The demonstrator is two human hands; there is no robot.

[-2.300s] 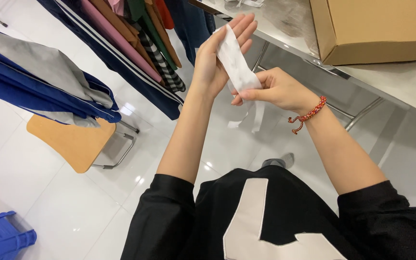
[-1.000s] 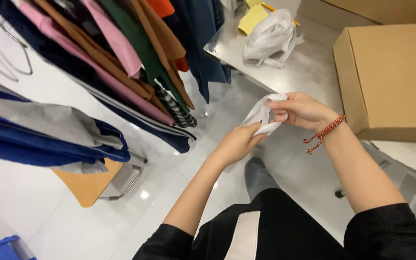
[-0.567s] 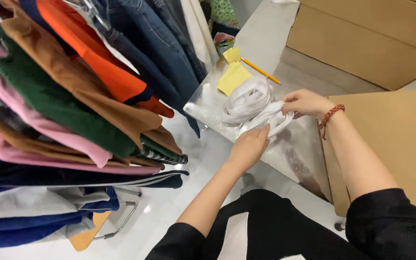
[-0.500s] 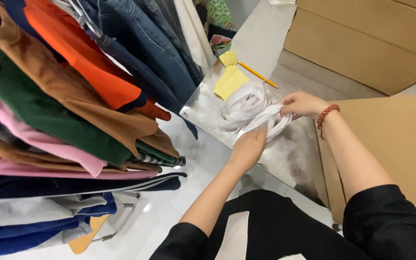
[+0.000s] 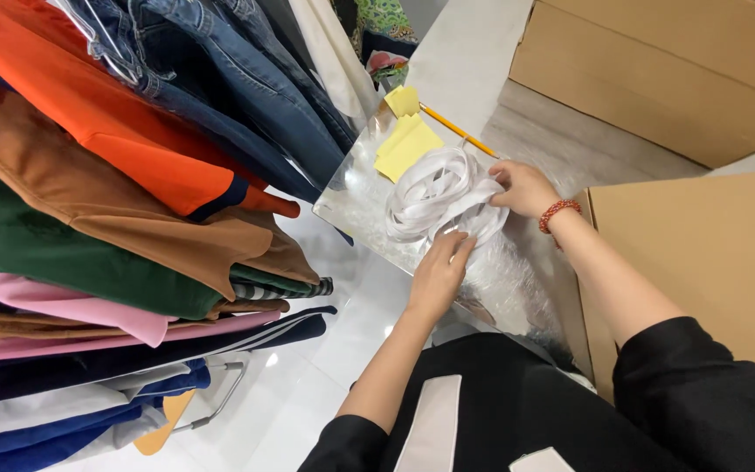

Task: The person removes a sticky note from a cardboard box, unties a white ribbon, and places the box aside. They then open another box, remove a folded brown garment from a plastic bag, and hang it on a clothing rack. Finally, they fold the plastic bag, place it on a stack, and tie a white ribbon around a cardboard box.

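Observation:
My right hand (image 5: 524,188) grips the far end of a folded white plastic bag (image 5: 474,218), its fingers curled over it; a red bead bracelet sits on that wrist. The fingertips of my left hand (image 5: 439,269) pinch the bag's near end. The bag lies across a loose pile of white plastic bags (image 5: 430,194) on a shiny metal table (image 5: 356,205), close to the table's near edge.
Yellow sticky notes (image 5: 406,144) and a yellow pencil (image 5: 456,131) lie just beyond the pile. Cardboard boxes (image 5: 701,262) stand at the right and back (image 5: 657,79). A rack of hanging clothes (image 5: 115,192) fills the left. White glossy floor (image 5: 342,341) lies below.
The view swung from the floor up to the table. Both hands carried the white bag from mid-air down onto the pile of white bags, and the left hand slid to its near end.

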